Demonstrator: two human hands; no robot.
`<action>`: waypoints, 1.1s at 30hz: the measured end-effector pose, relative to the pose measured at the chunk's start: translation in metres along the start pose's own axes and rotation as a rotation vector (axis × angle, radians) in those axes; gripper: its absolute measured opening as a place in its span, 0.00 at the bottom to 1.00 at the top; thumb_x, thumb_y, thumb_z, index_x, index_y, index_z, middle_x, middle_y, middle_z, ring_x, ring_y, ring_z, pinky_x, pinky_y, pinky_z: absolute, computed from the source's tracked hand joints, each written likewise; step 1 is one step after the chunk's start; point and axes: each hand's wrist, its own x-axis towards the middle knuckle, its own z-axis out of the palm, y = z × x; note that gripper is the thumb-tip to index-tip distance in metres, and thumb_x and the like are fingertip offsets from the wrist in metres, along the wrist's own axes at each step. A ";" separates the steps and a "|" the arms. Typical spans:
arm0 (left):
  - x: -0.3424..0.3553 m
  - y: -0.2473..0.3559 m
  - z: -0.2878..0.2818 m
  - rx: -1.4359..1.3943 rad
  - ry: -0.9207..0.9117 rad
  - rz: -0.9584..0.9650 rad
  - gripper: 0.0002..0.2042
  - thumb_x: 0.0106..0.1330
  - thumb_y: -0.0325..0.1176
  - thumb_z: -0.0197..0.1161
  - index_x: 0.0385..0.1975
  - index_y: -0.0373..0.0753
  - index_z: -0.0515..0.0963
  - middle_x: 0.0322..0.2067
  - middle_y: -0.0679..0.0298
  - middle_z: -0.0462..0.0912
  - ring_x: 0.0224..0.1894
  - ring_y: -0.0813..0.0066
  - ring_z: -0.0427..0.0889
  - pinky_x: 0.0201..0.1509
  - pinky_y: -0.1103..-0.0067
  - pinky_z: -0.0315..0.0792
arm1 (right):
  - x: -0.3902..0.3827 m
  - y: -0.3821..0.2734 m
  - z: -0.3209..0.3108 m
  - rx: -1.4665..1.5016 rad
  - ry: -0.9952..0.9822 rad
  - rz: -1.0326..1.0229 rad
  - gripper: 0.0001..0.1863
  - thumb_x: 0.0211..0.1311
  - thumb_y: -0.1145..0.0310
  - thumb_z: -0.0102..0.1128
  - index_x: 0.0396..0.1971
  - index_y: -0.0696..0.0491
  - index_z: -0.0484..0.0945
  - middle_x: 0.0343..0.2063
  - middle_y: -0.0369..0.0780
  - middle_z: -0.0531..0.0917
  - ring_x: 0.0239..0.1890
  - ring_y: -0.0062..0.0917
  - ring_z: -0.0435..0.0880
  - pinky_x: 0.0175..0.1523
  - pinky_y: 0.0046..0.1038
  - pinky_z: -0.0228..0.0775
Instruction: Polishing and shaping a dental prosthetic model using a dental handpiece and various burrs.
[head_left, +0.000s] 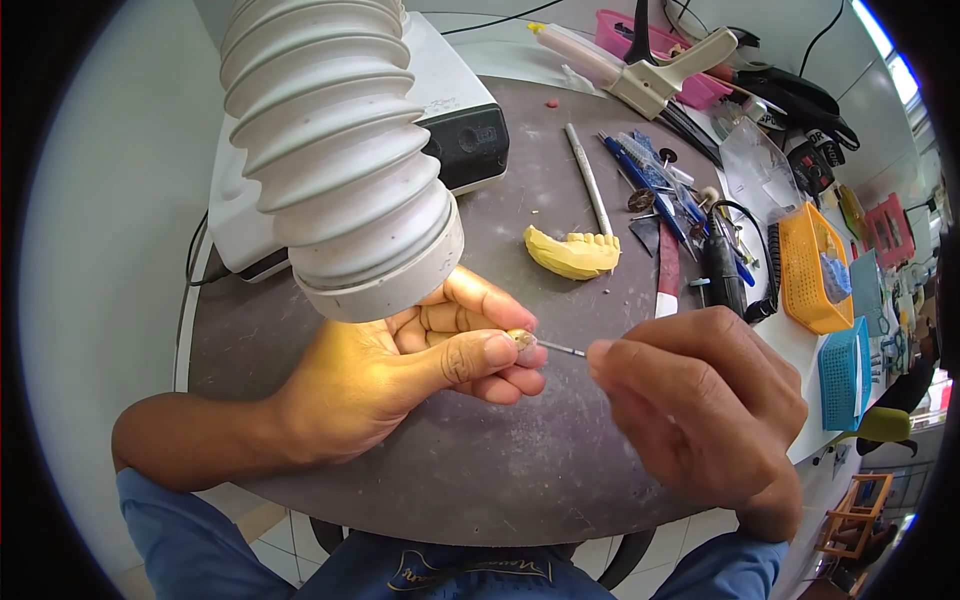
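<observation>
My left hand (390, 375) pinches a small, shiny, yellowish tooth-sized piece (522, 342) between thumb and fingers. It sits just below the mouth of a white ribbed hose (345, 170), and warm light falls on the palm. From the right, my right hand (700, 400) grips a thin metal dental instrument (563, 349) whose tip reaches the piece; its handle is hidden inside the fist. Beyond both hands, a yellow dental cast (570, 253) with a row of teeth lies on the grey-brown tabletop (400, 480).
A pale rod (588, 180) lies behind the cast. To the right are a black handpiece (722, 262), blue pens and tools (640, 165), an orange basket (815, 270) and a blue basket (845, 375). A dispensing gun (650, 85) rests at the back. A white box (450, 75) stands behind the hose.
</observation>
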 end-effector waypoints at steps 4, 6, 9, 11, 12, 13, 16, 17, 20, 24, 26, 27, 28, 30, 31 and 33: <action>0.000 -0.004 0.000 0.021 -0.023 0.044 0.07 0.70 0.23 0.60 0.45 0.32 0.73 0.39 0.53 0.84 0.42 0.67 0.88 0.45 0.79 0.83 | -0.001 -0.001 0.001 0.003 -0.021 -0.022 0.16 0.36 0.82 0.75 0.31 0.56 0.83 0.22 0.38 0.80 0.21 0.22 0.78 0.24 0.21 0.69; 0.000 -0.004 0.001 0.019 -0.020 0.043 0.07 0.70 0.23 0.60 0.45 0.32 0.74 0.38 0.53 0.84 0.41 0.67 0.88 0.45 0.78 0.83 | -0.002 -0.001 0.002 0.000 0.004 -0.011 0.17 0.35 0.81 0.75 0.31 0.56 0.84 0.22 0.38 0.80 0.21 0.22 0.78 0.24 0.21 0.69; 0.000 -0.004 0.002 0.017 -0.023 0.044 0.07 0.70 0.22 0.61 0.44 0.31 0.74 0.38 0.53 0.84 0.41 0.67 0.88 0.45 0.78 0.84 | -0.002 -0.002 0.002 0.003 0.021 0.005 0.17 0.35 0.81 0.75 0.31 0.55 0.84 0.22 0.37 0.80 0.21 0.22 0.78 0.24 0.21 0.68; 0.000 -0.004 0.001 0.018 -0.026 0.044 0.07 0.70 0.22 0.61 0.44 0.31 0.74 0.38 0.53 0.84 0.41 0.67 0.88 0.45 0.78 0.84 | -0.002 -0.001 0.003 0.012 0.015 0.010 0.17 0.35 0.81 0.75 0.31 0.55 0.84 0.22 0.37 0.80 0.21 0.22 0.78 0.24 0.21 0.68; 0.000 -0.004 0.000 0.016 -0.026 0.042 0.07 0.70 0.22 0.60 0.44 0.31 0.74 0.38 0.53 0.84 0.41 0.67 0.88 0.45 0.78 0.84 | -0.001 0.000 0.004 0.020 -0.001 0.001 0.17 0.35 0.81 0.75 0.31 0.55 0.84 0.22 0.37 0.80 0.21 0.22 0.78 0.24 0.21 0.68; 0.000 -0.004 -0.001 0.013 -0.026 0.040 0.06 0.70 0.21 0.60 0.44 0.31 0.74 0.38 0.53 0.84 0.41 0.67 0.88 0.45 0.77 0.84 | -0.001 0.001 0.005 0.027 -0.017 -0.007 0.17 0.35 0.81 0.75 0.31 0.55 0.84 0.22 0.37 0.80 0.21 0.23 0.78 0.24 0.21 0.68; -0.001 -0.003 0.002 0.020 -0.027 0.038 0.06 0.69 0.21 0.60 0.44 0.30 0.74 0.37 0.53 0.84 0.41 0.67 0.88 0.46 0.77 0.84 | -0.003 0.001 0.003 0.020 -0.015 -0.011 0.17 0.35 0.81 0.75 0.31 0.55 0.84 0.22 0.37 0.80 0.21 0.23 0.78 0.24 0.22 0.68; -0.001 -0.003 0.002 0.019 -0.026 0.037 0.06 0.69 0.21 0.60 0.44 0.30 0.74 0.37 0.53 0.84 0.41 0.67 0.88 0.46 0.77 0.84 | -0.003 0.002 0.004 0.021 -0.016 -0.011 0.17 0.35 0.81 0.75 0.31 0.55 0.84 0.22 0.37 0.80 0.21 0.23 0.78 0.24 0.22 0.68; -0.001 -0.004 0.001 0.034 -0.024 0.042 0.06 0.69 0.21 0.61 0.43 0.30 0.74 0.37 0.53 0.84 0.41 0.67 0.88 0.45 0.77 0.85 | -0.002 0.003 0.006 0.020 0.001 -0.037 0.16 0.35 0.81 0.75 0.30 0.55 0.83 0.22 0.37 0.80 0.20 0.23 0.78 0.23 0.22 0.68; -0.002 -0.004 0.001 0.046 -0.018 0.047 0.06 0.69 0.20 0.61 0.43 0.30 0.74 0.37 0.53 0.84 0.41 0.67 0.88 0.45 0.78 0.85 | -0.001 0.003 0.005 -0.009 -0.014 -0.075 0.16 0.36 0.80 0.75 0.30 0.56 0.83 0.21 0.37 0.79 0.19 0.23 0.78 0.22 0.23 0.68; -0.001 -0.004 0.002 0.052 -0.027 0.056 0.06 0.69 0.20 0.60 0.42 0.30 0.74 0.37 0.54 0.84 0.40 0.67 0.88 0.45 0.78 0.85 | -0.001 0.002 0.004 -0.029 -0.018 -0.089 0.15 0.36 0.80 0.74 0.29 0.56 0.83 0.21 0.37 0.79 0.19 0.23 0.78 0.22 0.23 0.68; -0.001 -0.003 0.004 0.054 -0.019 0.050 0.05 0.69 0.20 0.60 0.42 0.31 0.74 0.37 0.54 0.84 0.41 0.67 0.88 0.45 0.78 0.85 | -0.002 0.001 0.002 -0.061 -0.019 -0.094 0.15 0.37 0.80 0.74 0.29 0.56 0.82 0.21 0.38 0.79 0.19 0.24 0.78 0.22 0.24 0.69; -0.001 -0.003 0.005 0.054 -0.013 0.044 0.05 0.70 0.20 0.60 0.43 0.31 0.74 0.37 0.54 0.84 0.41 0.67 0.88 0.45 0.78 0.84 | -0.002 0.000 0.000 -0.096 -0.022 -0.098 0.14 0.37 0.80 0.74 0.29 0.56 0.82 0.21 0.38 0.78 0.19 0.25 0.78 0.22 0.25 0.69; -0.001 -0.003 0.003 0.094 0.026 0.046 0.06 0.70 0.21 0.60 0.43 0.31 0.74 0.38 0.54 0.84 0.42 0.67 0.88 0.45 0.79 0.84 | -0.004 0.008 0.004 -0.106 -0.055 -0.048 0.13 0.39 0.79 0.74 0.29 0.56 0.82 0.22 0.38 0.79 0.20 0.26 0.78 0.24 0.25 0.70; -0.002 -0.002 0.002 0.131 0.058 0.050 0.06 0.70 0.21 0.59 0.44 0.31 0.73 0.39 0.54 0.83 0.42 0.68 0.87 0.46 0.79 0.84 | -0.006 0.012 0.006 -0.123 -0.090 0.002 0.13 0.41 0.78 0.74 0.30 0.56 0.82 0.23 0.38 0.79 0.21 0.27 0.79 0.25 0.26 0.71; -0.002 -0.002 0.003 0.121 0.061 0.057 0.06 0.70 0.22 0.59 0.44 0.31 0.73 0.40 0.53 0.83 0.43 0.68 0.87 0.46 0.79 0.84 | -0.015 0.022 0.009 -0.143 -0.158 0.049 0.12 0.43 0.75 0.73 0.30 0.54 0.81 0.24 0.36 0.78 0.23 0.26 0.79 0.26 0.26 0.71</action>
